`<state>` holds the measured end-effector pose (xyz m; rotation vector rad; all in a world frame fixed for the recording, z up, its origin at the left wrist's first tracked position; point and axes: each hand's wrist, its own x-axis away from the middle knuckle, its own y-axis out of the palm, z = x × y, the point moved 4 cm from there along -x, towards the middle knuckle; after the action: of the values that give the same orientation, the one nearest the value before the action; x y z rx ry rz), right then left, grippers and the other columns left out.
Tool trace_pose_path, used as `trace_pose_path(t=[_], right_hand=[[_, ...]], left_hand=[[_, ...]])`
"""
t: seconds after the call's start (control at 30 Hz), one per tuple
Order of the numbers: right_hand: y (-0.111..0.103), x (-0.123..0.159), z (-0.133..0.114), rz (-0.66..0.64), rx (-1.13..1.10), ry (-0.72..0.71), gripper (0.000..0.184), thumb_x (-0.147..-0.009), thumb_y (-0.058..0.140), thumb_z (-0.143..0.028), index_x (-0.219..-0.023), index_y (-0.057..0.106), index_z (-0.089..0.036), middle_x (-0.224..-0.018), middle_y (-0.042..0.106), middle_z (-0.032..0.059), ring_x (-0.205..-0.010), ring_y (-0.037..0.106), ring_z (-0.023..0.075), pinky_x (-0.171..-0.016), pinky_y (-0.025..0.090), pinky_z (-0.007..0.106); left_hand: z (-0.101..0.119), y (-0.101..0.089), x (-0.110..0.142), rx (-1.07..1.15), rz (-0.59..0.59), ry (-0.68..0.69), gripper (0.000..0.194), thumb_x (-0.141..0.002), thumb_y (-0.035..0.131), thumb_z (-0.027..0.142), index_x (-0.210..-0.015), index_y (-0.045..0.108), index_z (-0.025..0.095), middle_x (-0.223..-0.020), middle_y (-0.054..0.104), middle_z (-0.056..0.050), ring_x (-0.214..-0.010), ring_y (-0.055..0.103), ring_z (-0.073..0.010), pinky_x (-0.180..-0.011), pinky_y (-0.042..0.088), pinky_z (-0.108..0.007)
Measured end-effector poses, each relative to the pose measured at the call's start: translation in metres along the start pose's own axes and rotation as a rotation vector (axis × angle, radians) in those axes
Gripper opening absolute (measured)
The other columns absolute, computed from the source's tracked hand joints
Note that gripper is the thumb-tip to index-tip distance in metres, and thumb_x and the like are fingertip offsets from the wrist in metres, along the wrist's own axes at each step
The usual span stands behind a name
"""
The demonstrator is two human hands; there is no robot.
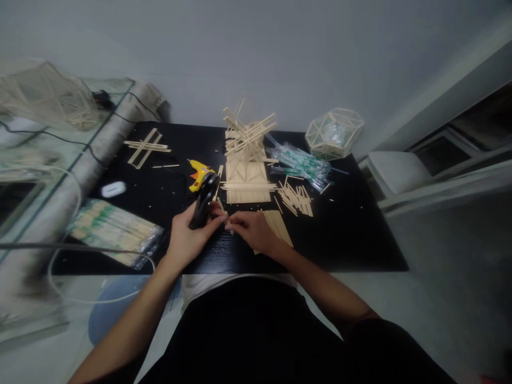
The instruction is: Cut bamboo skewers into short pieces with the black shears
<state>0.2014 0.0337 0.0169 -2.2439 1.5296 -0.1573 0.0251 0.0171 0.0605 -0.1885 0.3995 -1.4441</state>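
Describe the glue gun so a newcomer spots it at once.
On the black table, find the larger flat row of pale sticks mid-table. Just left of it, beyond the left hand, lies the glue gun: bright yellow, unlike those sticks.

Dim, greyish light; edges stretched, blurred; glints on plastic packet (116, 232).

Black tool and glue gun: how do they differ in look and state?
The black tool is dark; the glue gun is yellow with an orange part. The black tool is in the left hand; the glue gun lies on the table. Both are hand tools.
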Motion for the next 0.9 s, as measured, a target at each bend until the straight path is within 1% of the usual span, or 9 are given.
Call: trace_pose_path(t=[0.1,0.17,0.3,0.4,0.5,0.6,0.7,0.77,0.9], right_hand=[[0.002,-0.001,0.0,0.001,0.007,-0.004,0.005,-0.092,0.075,-0.023,-0.09,0.078,-0.02,-0.085,0.078,0.0011,-0.077,0.069,0.0146,-0.077,0.05,0.026],[0.003,-0.001,0.0,-0.011,0.022,-0.023,0.006,-0.094,0.073,-0.021,-0.092,0.078,-0.02,-0.088,0.079,0.0016,-0.08,0.07,0.015,-0.079,0.051,0.027],[0.006,0.002,0.001,-0.053,0.092,-0.07,0.01,-0.096,0.067,-0.018,-0.097,0.078,-0.02,-0.094,0.079,0.0025,-0.085,0.07,0.0158,-0.083,0.051,0.029],[0.007,0.003,0.002,-0.063,0.152,-0.097,0.012,-0.099,0.065,-0.019,-0.096,0.076,-0.019,-0.092,0.077,0.0033,-0.085,0.069,0.0161,-0.083,0.051,0.029],[0.008,0.003,0.002,-0.075,0.191,-0.131,0.013,-0.1,0.064,-0.02,-0.092,0.074,-0.018,-0.091,0.075,0.0041,-0.085,0.068,0.0166,-0.084,0.05,0.029],[0.01,0.003,0.005,-0.09,0.214,-0.143,0.014,-0.1,0.062,-0.019,-0.09,0.072,-0.017,-0.09,0.073,0.0045,-0.085,0.067,0.0169,-0.083,0.05,0.029],[0.012,0.003,0.009,-0.11,0.227,-0.116,0.016,-0.101,0.06,-0.017,-0.09,0.072,-0.018,-0.091,0.075,0.0048,-0.085,0.068,0.0173,-0.084,0.051,0.029],[0.013,0.003,0.01,-0.126,0.21,-0.101,0.017,-0.102,0.058,-0.017,-0.095,0.073,-0.018,-0.095,0.077,0.0058,-0.09,0.071,0.0184,-0.086,0.052,0.03],[0.014,0.004,0.007,-0.164,0.158,-0.088,0.022,-0.104,0.053,-0.018,-0.112,0.074,-0.02,-0.108,0.079,0.0066,-0.104,0.073,0.0203,-0.095,0.053,0.034]], left_hand=[[-0.002,0.002,0.001,0.001,0.005,0.024,0.031,-0.076,0.084,0.039,-0.098,0.075,0.018,-0.09,0.079,-0.005,-0.076,0.071,-0.0177,-0.072,0.059,-0.03],[-0.004,0.002,0.002,0.001,0.004,0.031,0.032,-0.077,0.084,0.038,-0.101,0.075,0.018,-0.091,0.079,-0.005,-0.073,0.07,-0.017,-0.069,0.059,-0.029],[-0.011,0.003,0.005,-0.001,-0.041,0.033,0.032,-0.079,0.082,0.036,-0.105,0.074,0.019,-0.088,0.078,-0.005,-0.071,0.069,-0.0164,-0.071,0.06,-0.03],[-0.014,0.005,0.006,0.009,-0.071,0.048,0.029,-0.08,0.082,0.036,-0.101,0.074,0.019,-0.091,0.078,-0.005,-0.081,0.073,-0.0189,-0.08,0.06,-0.033],[-0.015,0.006,0.006,-0.002,-0.071,0.059,0.025,-0.08,0.083,0.037,-0.094,0.074,0.019,-0.097,0.079,-0.004,-0.088,0.074,-0.0198,-0.084,0.06,-0.032],[-0.017,0.008,0.007,0.007,-0.067,0.046,0.025,-0.08,0.083,0.038,-0.093,0.074,0.019,-0.096,0.079,-0.004,-0.088,0.075,-0.0198,-0.085,0.06,-0.032],[-0.018,0.012,0.009,0.035,-0.067,0.031,0.026,-0.079,0.084,0.039,-0.092,0.074,0.019,-0.093,0.079,-0.005,-0.086,0.076,-0.0204,-0.086,0.061,-0.034],[-0.018,0.014,0.01,0.047,-0.063,0.029,0.026,-0.079,0.083,0.038,-0.093,0.073,0.019,-0.091,0.079,-0.004,-0.085,0.076,-0.0207,-0.087,0.062,-0.035],[-0.02,0.013,0.01,0.06,-0.029,0.017,0.027,-0.077,0.085,0.038,-0.093,0.073,0.019,-0.091,0.079,-0.004,-0.084,0.076,-0.0205,-0.088,0.062,-0.036]])
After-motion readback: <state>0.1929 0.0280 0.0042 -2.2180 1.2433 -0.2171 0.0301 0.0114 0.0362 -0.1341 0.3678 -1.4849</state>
